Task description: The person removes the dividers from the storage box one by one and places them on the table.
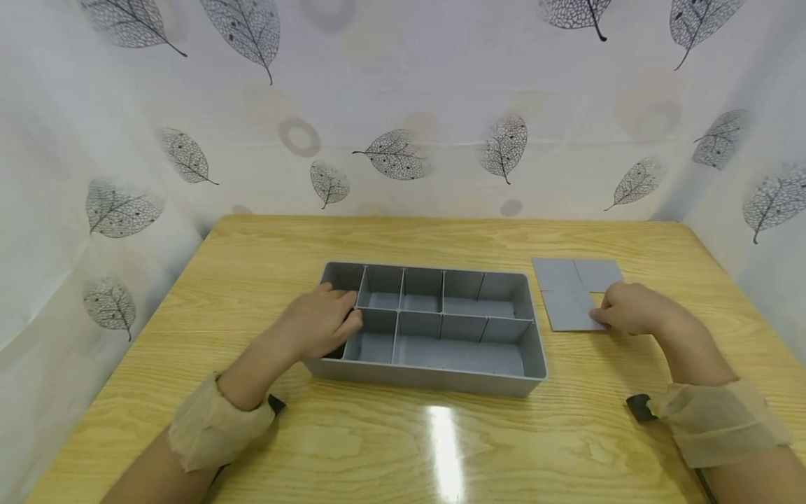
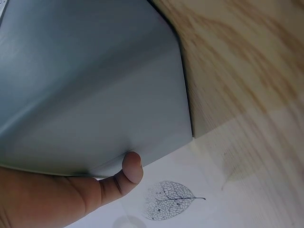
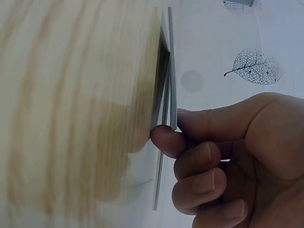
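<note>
Here's the right hand (image 1: 636, 308), fingers curled, pinching a flat gray sheet (image 1: 567, 311) just right of the divided gray tray (image 1: 428, 379), while the left hand (image 1: 317, 325) bends over that tray's left end, its grip too hidden to tell.

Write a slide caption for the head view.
Left hand gripping the left end of a divided gray tray, right hand pinching a flat gray panel above a wood-grain table.

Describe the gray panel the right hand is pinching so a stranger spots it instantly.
On the wooden table, find the gray divided tray. To its right is a cluster of flat gray panels; the wanted panel is nearest the person, the only one pinched by the right hand.
</note>
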Demonstrator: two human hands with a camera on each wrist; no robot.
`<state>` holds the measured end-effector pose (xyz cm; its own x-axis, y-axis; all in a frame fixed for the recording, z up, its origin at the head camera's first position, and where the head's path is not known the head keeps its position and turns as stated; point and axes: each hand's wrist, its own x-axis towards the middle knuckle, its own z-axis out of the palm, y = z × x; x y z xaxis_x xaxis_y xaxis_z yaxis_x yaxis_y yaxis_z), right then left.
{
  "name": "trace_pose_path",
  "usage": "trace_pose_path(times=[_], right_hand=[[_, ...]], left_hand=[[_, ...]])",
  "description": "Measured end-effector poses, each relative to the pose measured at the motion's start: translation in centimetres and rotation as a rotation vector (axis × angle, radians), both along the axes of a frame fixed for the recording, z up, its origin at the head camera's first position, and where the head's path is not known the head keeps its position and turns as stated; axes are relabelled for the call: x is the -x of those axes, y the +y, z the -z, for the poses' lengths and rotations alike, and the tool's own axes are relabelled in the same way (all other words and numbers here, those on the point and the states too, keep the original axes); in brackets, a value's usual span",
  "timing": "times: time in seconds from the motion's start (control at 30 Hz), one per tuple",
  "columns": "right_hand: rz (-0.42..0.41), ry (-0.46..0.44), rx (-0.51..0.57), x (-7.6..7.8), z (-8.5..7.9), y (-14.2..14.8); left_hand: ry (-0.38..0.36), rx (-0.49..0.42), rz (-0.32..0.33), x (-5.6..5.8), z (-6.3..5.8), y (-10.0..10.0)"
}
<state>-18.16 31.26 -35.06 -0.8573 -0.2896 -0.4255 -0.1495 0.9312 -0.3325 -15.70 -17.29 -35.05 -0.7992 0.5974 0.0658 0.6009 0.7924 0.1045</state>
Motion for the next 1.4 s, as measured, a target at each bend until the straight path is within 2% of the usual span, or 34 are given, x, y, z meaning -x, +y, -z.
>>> trace_pose_path(times=[0.53,0.73,1.0,1.2,1.4], right_hand=[[-0.006,0.057,-0.05,-0.1,0.1,-0.2],[0.005,0.087,-0.065,-0.2,0.0,-0.5],[0.009,0.069,-0.069,-0.2,0.0,-0.5],[0.025,0.098,-0.082,-0.4,-0.7,-0.7],[0.041,0.154,-0.039,-0.9,-1.8,-1.4]], left_hand=[[-0.025,0.002,-0.009,-0.1,-0.1,0.0],[-0.008,0.001,-0.012,0.0,-0.2,0.0],[-0.005,0.0,-0.022,-0.1,-0.3,0.1],[-0.011,0.015,-0.015,0.0,-0.2,0.1],[-0.009,0.029,-0.01,-0.1,-0.1,0.1]])
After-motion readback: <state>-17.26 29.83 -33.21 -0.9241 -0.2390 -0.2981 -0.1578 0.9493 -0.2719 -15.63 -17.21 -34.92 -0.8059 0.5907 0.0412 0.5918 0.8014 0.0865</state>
